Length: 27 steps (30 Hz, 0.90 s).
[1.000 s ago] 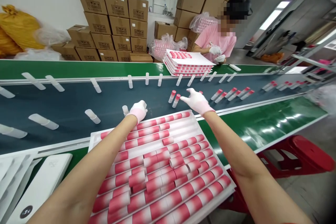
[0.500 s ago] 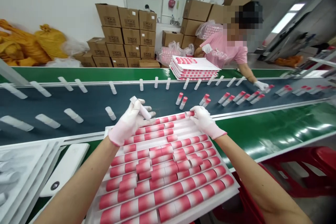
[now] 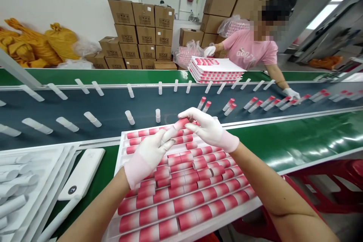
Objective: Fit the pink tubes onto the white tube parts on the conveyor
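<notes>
My left hand (image 3: 151, 151), in a white glove, grips a white tube (image 3: 169, 134) over the tray. The fingers of my right hand (image 3: 205, 126), gloved too, close on a red-and-white cap (image 3: 181, 123) at the tube's upper right end; tube and cap touch in line. Below both hands lies a white tray (image 3: 227, 217) with rows of red-and-white caps (image 3: 188, 198), some lying loose on top of the rows. White tubes (image 3: 129, 117) and red-topped tubes (image 3: 230, 109) stand on the dark belt (image 3: 147, 102) beyond the tray.
At the left are stacked trays of white tubes (image 3: 17, 185) and a white device (image 3: 83, 174). Across the belt, a person in a pink shirt (image 3: 246, 49) reaches to the tubes beside stacked trays (image 3: 217, 72). Cartons (image 3: 146, 34) stand behind; a red stool (image 3: 326, 189) is at right.
My hands have come together, bringing the white tube against the cap. The view has shifted slightly, and belt items appear further right. The co-worker's one hand has lowered toward the stacked trays.
</notes>
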Each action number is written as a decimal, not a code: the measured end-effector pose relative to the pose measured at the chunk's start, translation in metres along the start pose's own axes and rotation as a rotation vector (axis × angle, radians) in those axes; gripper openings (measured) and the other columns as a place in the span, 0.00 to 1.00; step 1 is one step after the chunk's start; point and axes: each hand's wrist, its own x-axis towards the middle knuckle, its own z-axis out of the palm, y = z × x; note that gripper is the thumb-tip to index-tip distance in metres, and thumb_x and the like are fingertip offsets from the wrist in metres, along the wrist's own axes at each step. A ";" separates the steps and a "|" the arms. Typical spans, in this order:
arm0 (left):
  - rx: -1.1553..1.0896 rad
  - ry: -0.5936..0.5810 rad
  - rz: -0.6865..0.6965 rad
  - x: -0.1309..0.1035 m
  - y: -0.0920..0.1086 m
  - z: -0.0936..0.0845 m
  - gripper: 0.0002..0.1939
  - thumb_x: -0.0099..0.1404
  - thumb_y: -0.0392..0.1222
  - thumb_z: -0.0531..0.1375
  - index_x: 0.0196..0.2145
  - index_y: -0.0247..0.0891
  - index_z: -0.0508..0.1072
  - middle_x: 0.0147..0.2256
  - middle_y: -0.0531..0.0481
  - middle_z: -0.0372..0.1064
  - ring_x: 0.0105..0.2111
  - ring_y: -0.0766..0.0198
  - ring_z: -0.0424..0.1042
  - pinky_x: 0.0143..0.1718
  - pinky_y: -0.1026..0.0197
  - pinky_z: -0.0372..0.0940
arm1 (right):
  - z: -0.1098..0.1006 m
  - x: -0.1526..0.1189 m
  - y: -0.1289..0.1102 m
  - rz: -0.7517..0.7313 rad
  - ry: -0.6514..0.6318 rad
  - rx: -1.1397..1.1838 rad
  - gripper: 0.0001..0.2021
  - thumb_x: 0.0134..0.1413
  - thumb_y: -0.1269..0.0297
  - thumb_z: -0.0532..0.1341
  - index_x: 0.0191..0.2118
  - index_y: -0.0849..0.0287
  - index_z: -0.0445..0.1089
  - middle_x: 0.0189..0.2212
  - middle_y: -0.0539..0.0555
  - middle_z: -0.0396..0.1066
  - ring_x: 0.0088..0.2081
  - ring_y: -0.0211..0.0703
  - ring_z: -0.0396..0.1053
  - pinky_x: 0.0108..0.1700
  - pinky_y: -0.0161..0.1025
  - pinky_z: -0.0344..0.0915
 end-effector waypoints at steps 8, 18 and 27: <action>0.049 -0.105 -0.019 0.005 0.007 0.005 0.26 0.69 0.59 0.55 0.58 0.42 0.71 0.42 0.45 0.77 0.37 0.53 0.76 0.33 0.59 0.68 | 0.026 -0.001 -0.010 0.202 -0.208 0.175 0.08 0.67 0.65 0.55 0.47 0.57 0.69 0.38 0.51 0.74 0.37 0.39 0.71 0.40 0.37 0.69; 0.436 0.341 -0.018 0.074 -0.013 -0.017 0.45 0.60 0.48 0.65 0.70 0.39 0.53 0.65 0.34 0.54 0.60 0.42 0.64 0.58 0.47 0.63 | -0.017 0.046 0.059 0.557 0.183 -0.167 0.10 0.64 0.60 0.55 0.45 0.57 0.69 0.33 0.50 0.78 0.28 0.38 0.67 0.31 0.35 0.65; 0.410 0.260 -0.237 0.174 -0.034 -0.023 0.20 0.54 0.40 0.67 0.45 0.36 0.74 0.51 0.34 0.72 0.54 0.41 0.71 0.55 0.51 0.64 | 0.006 0.127 0.147 0.673 0.003 -0.480 0.09 0.63 0.64 0.60 0.41 0.62 0.75 0.40 0.58 0.79 0.39 0.44 0.74 0.40 0.36 0.66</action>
